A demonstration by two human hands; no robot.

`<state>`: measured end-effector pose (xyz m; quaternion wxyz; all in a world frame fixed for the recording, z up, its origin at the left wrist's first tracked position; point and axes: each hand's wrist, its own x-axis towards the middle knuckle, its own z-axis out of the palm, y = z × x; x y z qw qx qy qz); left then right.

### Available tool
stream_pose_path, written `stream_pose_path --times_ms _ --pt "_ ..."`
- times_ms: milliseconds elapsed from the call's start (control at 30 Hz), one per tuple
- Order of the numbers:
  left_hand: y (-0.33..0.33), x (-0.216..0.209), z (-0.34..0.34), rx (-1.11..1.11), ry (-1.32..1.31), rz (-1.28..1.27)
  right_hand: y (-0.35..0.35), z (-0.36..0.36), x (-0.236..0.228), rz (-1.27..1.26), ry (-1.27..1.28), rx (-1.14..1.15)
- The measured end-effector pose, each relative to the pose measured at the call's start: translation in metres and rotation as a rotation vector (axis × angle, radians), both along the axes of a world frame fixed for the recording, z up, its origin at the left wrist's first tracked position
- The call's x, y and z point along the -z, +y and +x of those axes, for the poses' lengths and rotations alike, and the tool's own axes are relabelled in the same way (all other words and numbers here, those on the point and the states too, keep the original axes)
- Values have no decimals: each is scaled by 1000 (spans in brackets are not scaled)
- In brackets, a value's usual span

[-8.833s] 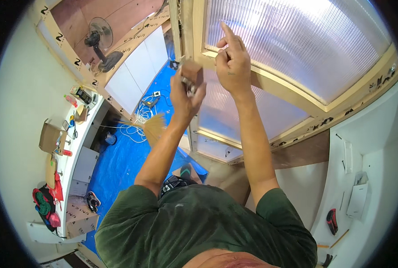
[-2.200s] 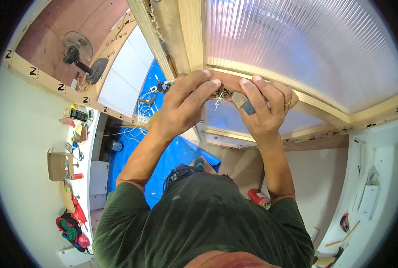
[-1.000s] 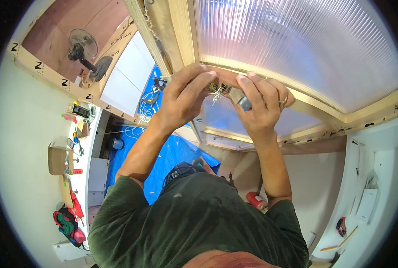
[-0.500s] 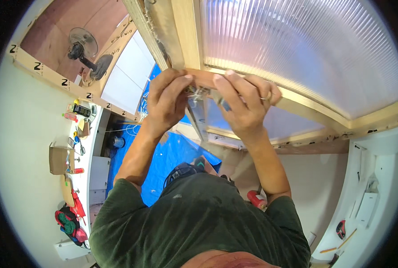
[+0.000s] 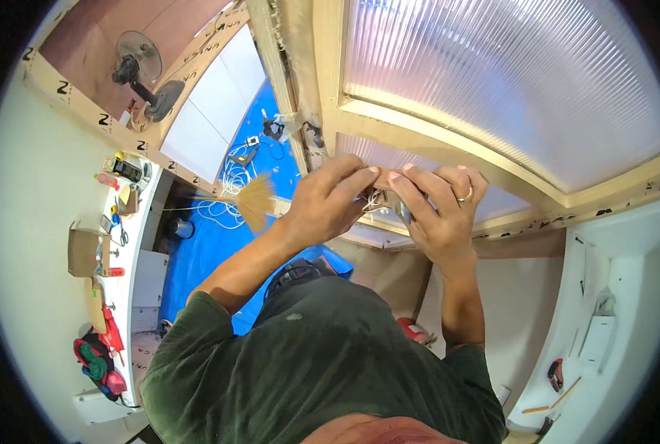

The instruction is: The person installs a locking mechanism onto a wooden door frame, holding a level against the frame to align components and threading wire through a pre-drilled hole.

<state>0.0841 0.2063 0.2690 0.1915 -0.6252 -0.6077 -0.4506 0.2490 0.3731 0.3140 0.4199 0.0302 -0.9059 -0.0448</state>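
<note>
A short, flat reddish-brown strip [image 5: 384, 178], wood-like in colour, spans the gap between my two hands. My left hand [image 5: 331, 198] pinches its left end, thumb and fingers closed. My right hand [image 5: 442, 211], with a ring on one finger, grips the other end. Most of the strip is hidden by my fingers. Thin pale strands [image 5: 375, 200] hang tangled just below it. A small greyish piece [image 5: 403, 212] shows under my right fingers; its kind cannot be made out. Both hands are raised in front of a pale wooden door frame [image 5: 448, 124] with ribbed translucent panels [image 5: 493, 66].
Blue sheeting [image 5: 204, 255] covers the floor at left, with white cable [image 5: 230, 181] and broom bristles [image 5: 256, 203] over it. A fan [image 5: 141, 74] stands far left. Tools and boxes crowd the left white shelf [image 5: 143, 274]. A tape measure [image 5: 555, 374] lies on the right shelf.
Both hands have moved right and lower in view, still holding the strip. The view has shifted too. The broom bristles and more of the cable now show beside my left arm.
</note>
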Motion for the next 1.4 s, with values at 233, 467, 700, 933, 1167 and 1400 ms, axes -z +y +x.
stream_pose_path --times_ms 233,467,700,933,1167,1400 --pt "-32 43 8 -51 -435 -37 -3 -25 -33 -285 -87 -208" --pt "-73 124 48 154 -1403 104 -6 -92 -24 -153 156 -29" --pt "-90 137 76 132 -1446 162 -18 -107 -21 -131 212 73" --pt "-82 138 83 71 -1263 174 0 -81 -18 -106 172 138" --pt "-64 127 83 24 -1242 140 20 -52 -10 -141 211 139" --pt "-39 91 68 20 -1190 280 40 -39 -1 -91 311 55"
